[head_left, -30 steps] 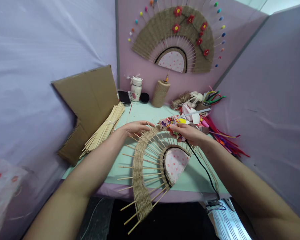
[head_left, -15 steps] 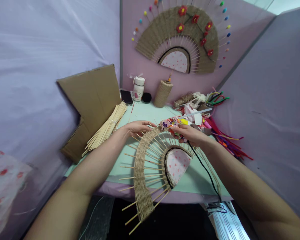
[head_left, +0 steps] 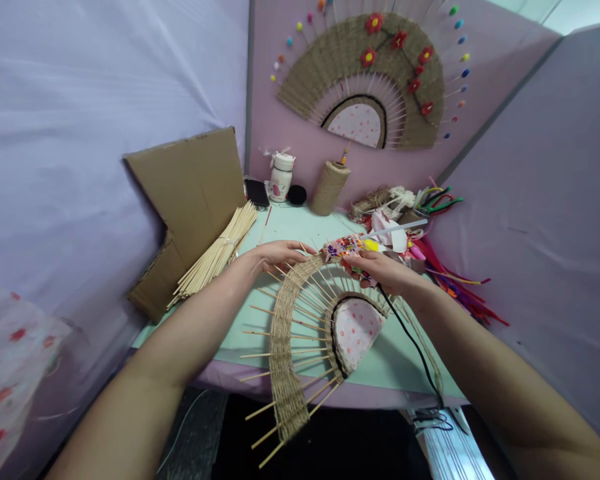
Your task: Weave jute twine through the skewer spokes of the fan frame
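A half-round woven fan (head_left: 283,337) of twine and thin wooden sticks tilts over the near edge of the table. My left hand (head_left: 284,255) grips its far rim, fingers closed around the sticks and weave. In my right hand (head_left: 384,269) is a hot glue gun (head_left: 344,246) with a flowery pattern, a pale glue stick (head_left: 403,227) poking out its back and a black cord hanging down. The gun's nose points left at the fan's upper band, close to my left fingertips; its tip is hard to make out. A spotted half-disc (head_left: 356,331) forms the fan's centre.
Left on the table lie a bundle of sticks (head_left: 217,250) and folded cardboard (head_left: 193,200). Behind stand a white bottle (head_left: 281,179) and a twine spool (head_left: 329,190). Pipe cleaners (head_left: 460,293) lie right. A finished flowered fan (head_left: 325,63) hangs on the back wall.
The view has shifted slightly, so the background sits a little further right. Both hands, the fan and the glue gun hold nearly the same positions.
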The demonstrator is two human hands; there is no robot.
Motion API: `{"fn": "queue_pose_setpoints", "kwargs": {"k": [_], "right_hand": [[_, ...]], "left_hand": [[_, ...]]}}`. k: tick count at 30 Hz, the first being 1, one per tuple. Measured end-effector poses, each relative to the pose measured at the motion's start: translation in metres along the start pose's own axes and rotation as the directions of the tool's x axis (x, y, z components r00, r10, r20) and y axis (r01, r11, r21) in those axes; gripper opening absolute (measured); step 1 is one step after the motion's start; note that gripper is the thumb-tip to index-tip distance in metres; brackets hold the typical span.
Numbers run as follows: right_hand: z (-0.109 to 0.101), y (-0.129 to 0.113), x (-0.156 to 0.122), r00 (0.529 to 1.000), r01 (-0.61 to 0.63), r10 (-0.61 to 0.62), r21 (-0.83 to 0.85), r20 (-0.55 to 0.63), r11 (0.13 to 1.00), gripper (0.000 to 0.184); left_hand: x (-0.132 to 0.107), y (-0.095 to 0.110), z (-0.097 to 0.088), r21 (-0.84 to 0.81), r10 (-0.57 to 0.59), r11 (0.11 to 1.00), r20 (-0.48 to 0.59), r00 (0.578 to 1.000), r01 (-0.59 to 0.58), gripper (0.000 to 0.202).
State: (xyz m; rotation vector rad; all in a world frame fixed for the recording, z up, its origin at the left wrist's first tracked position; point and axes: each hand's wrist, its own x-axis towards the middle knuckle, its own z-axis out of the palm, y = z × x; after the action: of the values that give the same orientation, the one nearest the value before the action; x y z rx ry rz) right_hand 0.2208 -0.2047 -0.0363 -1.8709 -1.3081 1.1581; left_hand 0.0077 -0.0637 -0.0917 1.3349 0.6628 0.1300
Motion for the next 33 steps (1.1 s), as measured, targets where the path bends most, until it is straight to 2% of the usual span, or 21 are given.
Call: {"fn": "queue_pose_setpoints", "kwargs": {"k": [33], "right_hand": [[0.0005, 0.0026, 0.0032, 1.000, 0.024, -0.024, -0.093, -0.007, 0.995, 0.037]], "left_hand": [[0.0010, -0.0017, -0.0018, 0.045, 0.015, 0.999, 0.015, 1.000, -0.015, 0.050]]}}
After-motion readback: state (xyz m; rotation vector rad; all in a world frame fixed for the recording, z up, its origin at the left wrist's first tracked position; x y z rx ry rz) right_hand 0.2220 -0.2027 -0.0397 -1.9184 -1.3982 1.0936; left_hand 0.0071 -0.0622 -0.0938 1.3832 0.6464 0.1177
